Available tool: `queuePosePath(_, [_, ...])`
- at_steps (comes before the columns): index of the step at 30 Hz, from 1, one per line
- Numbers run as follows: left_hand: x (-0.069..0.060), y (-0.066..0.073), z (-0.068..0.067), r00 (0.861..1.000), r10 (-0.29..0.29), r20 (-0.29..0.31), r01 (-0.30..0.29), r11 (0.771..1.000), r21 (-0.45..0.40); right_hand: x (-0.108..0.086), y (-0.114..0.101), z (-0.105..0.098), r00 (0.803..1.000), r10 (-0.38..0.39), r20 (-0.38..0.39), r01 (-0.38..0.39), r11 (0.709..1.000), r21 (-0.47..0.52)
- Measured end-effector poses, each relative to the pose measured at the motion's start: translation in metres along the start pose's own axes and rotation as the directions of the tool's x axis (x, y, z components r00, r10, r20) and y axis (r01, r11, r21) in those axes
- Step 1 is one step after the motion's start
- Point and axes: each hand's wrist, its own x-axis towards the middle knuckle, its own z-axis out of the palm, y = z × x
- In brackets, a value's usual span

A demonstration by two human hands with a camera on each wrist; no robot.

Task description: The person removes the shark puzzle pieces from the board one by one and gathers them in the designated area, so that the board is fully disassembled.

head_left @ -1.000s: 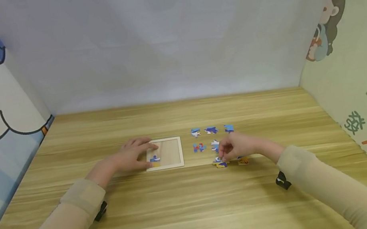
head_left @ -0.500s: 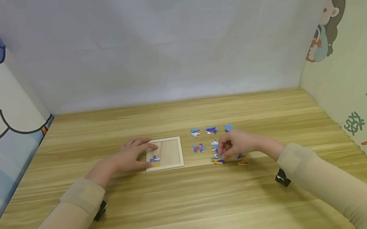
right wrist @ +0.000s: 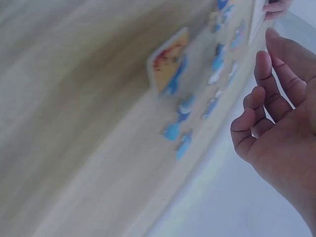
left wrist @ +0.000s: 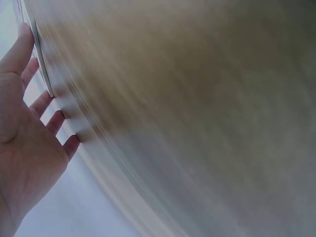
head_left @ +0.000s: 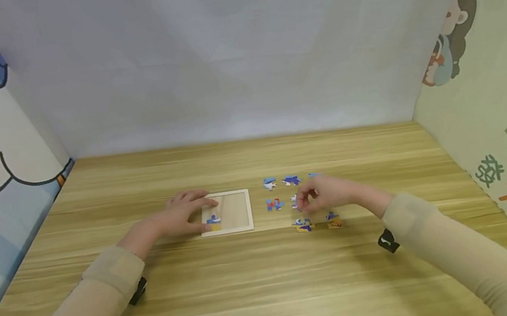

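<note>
My left hand (head_left: 181, 215) rests over the left side of a shallow wooden puzzle tray (head_left: 249, 209), fingers spread, with fingertips on its edge and inside it. One blue and yellow puzzle piece (head_left: 214, 220) sits in the tray's near left corner. Above the loose pieces hovers my right hand (head_left: 327, 193), its fingers loosely bent. In the right wrist view a gap parts thumb and forefinger, and nothing shows between them. Just below its fingertips lies a yellow, blue and white puzzle piece (head_left: 303, 226). A white and blue piece (head_left: 294, 201) is partly hidden behind the fingers.
Loose pieces lie in rows right of the tray: a white-blue one (head_left: 270, 183), a dark blue one (head_left: 291, 180), a light blue one (head_left: 314, 174), a red-blue one (head_left: 274, 204) and an orange-blue one (head_left: 334, 220). A grey-white backdrop (head_left: 227, 61) stands behind the table (head_left: 256, 292).
The yellow, blue and white piece tilted up at my right fingers half a second ago and now lies flat. My right hand has shifted slightly left and away from it. My left hand stays put.
</note>
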Motion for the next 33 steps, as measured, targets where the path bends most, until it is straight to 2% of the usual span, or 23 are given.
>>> queuePosePath(7, [-0.002,-0.003,-0.001,1.000,-0.007,0.024,0.008,0.999,-0.033,0.012,-0.022,-0.014,0.999,-0.036,-0.040,0.034,0.998,-0.052])
queuePosePath(15, [-0.003,-0.003,-0.005,0.999,-0.022,0.046,0.025,0.998,-0.063,0.036,-0.036,-0.014,0.994,-0.087,-0.064,0.082,0.994,-0.077])
queuePosePath(24, [-0.002,-0.001,-0.007,0.998,-0.039,0.041,0.042,0.997,-0.063,0.060,-0.055,-0.005,0.992,-0.079,-0.095,0.074,0.996,-0.053])
queuePosePath(33, [-0.002,-0.004,-0.005,0.997,-0.083,-0.012,0.082,0.996,-0.022,0.087,-0.064,0.016,0.992,-0.074,-0.104,0.074,0.997,-0.009])
